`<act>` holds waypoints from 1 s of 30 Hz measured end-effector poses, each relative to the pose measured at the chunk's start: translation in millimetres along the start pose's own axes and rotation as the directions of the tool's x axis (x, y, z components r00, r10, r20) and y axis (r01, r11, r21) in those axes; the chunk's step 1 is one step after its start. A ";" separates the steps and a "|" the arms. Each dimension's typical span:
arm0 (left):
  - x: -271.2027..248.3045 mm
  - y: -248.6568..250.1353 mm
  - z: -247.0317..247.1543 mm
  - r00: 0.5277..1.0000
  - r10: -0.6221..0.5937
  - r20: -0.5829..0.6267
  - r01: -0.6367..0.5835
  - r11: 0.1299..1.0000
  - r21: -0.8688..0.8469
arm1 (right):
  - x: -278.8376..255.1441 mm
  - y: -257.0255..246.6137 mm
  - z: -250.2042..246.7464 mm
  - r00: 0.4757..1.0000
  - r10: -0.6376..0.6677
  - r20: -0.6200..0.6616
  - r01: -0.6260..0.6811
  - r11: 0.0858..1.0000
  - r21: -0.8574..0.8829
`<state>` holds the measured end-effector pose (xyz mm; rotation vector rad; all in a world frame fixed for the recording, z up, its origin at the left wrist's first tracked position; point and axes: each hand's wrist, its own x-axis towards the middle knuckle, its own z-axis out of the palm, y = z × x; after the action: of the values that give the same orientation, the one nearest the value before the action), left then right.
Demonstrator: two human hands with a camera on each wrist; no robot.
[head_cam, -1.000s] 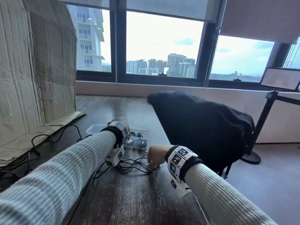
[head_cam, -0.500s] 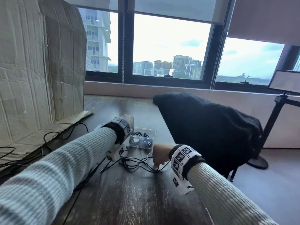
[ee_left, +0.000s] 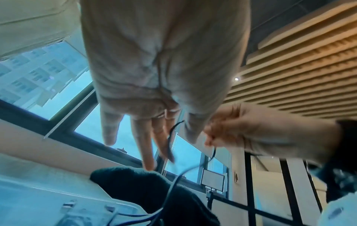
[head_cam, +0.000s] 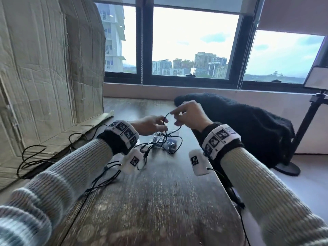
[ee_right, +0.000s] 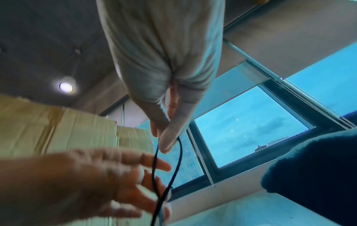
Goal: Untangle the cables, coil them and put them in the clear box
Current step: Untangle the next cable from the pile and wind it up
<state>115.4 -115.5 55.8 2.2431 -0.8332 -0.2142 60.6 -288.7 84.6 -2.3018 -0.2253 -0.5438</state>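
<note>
A black cable [head_cam: 166,119] is pinched in a raised loop by the right hand [head_cam: 190,115] above the clear box [head_cam: 160,137] at table centre, while the left hand [head_cam: 150,124], fingers straight and relaxed, touches it.

No text can be read; the wrist bands [head_cam: 221,137] carry only black-and-white coded squares.

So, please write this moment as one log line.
right hand: pinches black cable | left hand: fingers straight, beside cable | clear box: behind cable
</note>
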 end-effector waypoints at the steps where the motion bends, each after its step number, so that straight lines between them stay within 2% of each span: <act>1: -5.4 -1.4 -1.6 0.999 0.027 -0.038 -0.025 0.998 0.059 | 2.2 -2.7 -6.1 0.999 0.002 -0.051 0.001 0.999 0.049; 3: -16.3 -10.8 -6.1 0.998 0.031 -0.045 -0.024 0.988 0.155 | 4.5 -7.9 -20.8 0.985 0.017 -0.170 0.007 0.991 0.137; 6: -31.2 -23.8 -3.6 1.000 -0.014 0.002 0.013 0.986 0.167 | 3.4 -17.1 -42.3 0.938 0.092 -0.335 0.029 0.939 0.342; 8: -38.0 -25.7 5.3 0.999 0.027 -0.031 -0.017 0.964 0.267 | 1.5 -25.3 -48.1 0.918 0.119 -0.379 0.063 0.899 0.434; 10: -38.8 -20.4 17.9 0.996 0.092 -0.011 -0.085 0.956 0.279 | -1.3 -36.1 -46.0 0.917 0.082 -0.391 0.111 0.887 0.448; 12: -35.9 -7.5 29.2 0.989 0.146 -0.022 -0.140 0.972 0.189 | -6.4 -49.1 -40.1 0.928 0.042 -0.370 0.154 0.862 0.483; 14: -30.5 7.7 34.7 0.974 0.185 -0.134 -0.177 0.982 0.067 | -11.7 -61.2 -36.1 0.939 -0.003 -0.345 0.197 0.826 0.529; 16: -27.6 18.7 37.2 0.961 0.176 -0.212 -0.209 0.967 -0.144 | -16.3 -69.3 -34.3 0.940 -0.029 -0.340 0.224 0.805 0.550; 18: -28.0 20.2 40.9 0.962 0.170 -0.212 -0.219 0.946 -0.238 | -18.7 -71.6 -37.0 0.933 -0.005 -0.361 0.227 0.785 0.576; 22: -37.0 3.3 45.5 0.975 0.182 -0.129 -0.204 0.961 -0.187 | -21.2 -66.0 -57.0 0.873 0.069 -0.483 0.245 0.794 0.556; 25: -47.9 -14.9 25.3 0.964 0.175 -0.198 -0.204 0.970 -0.135 | -23.9 -49.0 -80.4 0.792 0.186 -0.581 0.236 0.785 0.573; 28: -62.9 -25.0 -2.3 0.952 0.067 -0.300 -0.172 0.925 -0.339 | -27.2 -33.4 -94.8 0.729 0.232 -0.644 0.200 0.827 0.525; 30: -69.7 -24.3 -14.9 0.932 0.032 -0.360 -0.197 0.881 -0.430 | -31.1 -28.3 -90.9 0.750 0.254 -0.610 0.148 0.835 0.530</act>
<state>79.1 -50.7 43.8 1.7081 -0.6417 0.0402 -4.9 -333.1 146.0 -1.4256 0.0442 -1.0760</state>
